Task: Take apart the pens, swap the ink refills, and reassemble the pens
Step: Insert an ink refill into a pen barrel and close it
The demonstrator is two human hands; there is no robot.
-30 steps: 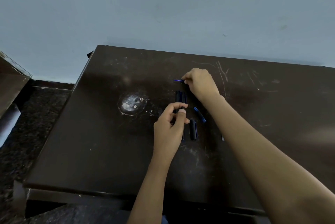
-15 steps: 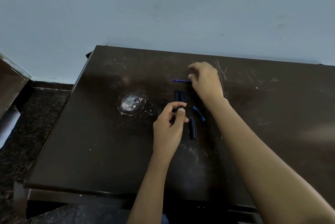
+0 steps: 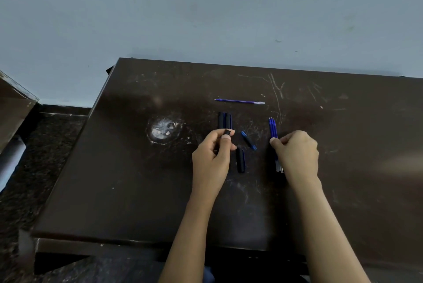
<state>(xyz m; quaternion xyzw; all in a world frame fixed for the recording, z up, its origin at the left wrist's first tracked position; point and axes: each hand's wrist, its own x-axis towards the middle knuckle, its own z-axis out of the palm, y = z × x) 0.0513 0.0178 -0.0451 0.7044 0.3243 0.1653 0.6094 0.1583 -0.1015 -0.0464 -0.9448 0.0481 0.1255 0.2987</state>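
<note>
Scratched dark brown worktop [image 3: 137, 191] against a pale grey-blue wall [image 3: 206, 8]. Pens are in pieces, all around frame centre.

Right hand [image 3: 297, 154], centre right, pinches a bundle of blue refills [image 3: 273, 128] between thumb and curled fingers. Tips point toward the top of the frame, and the clear tail ends stick out below the hand. Cannot tell if the bundle rests on the surface or sits just above it. Likely gathered together so one can be picked out for the swap.

Left hand [image 3: 211, 159], just left of centre, is curled round a dark pen barrel [image 3: 227, 132]. Its end shows above the thumb, pointing up-frame. My read is that it is held ready to take a refill.

Single refill [image 3: 239, 101] lies crosswise above both hands, well apart from the bundle. Probably parked alone so the inks don't get mixed up.

Pair of dark barrels [image 3: 224, 120] lie parallel and touching, just above the left hand. Between the hands are a short blue tip piece [image 3: 248, 140], lying diagonal, and a dark cap piece [image 3: 240, 160], lying lengthwise just right of the left hand. Parts sit in a tight cluster, easy reach for both hands.

White scuff patch [image 3: 161, 130] is left of the parts.

Stage, as a judgement: disassembly done, swap in hand, nothing reassembled yet.
</note>
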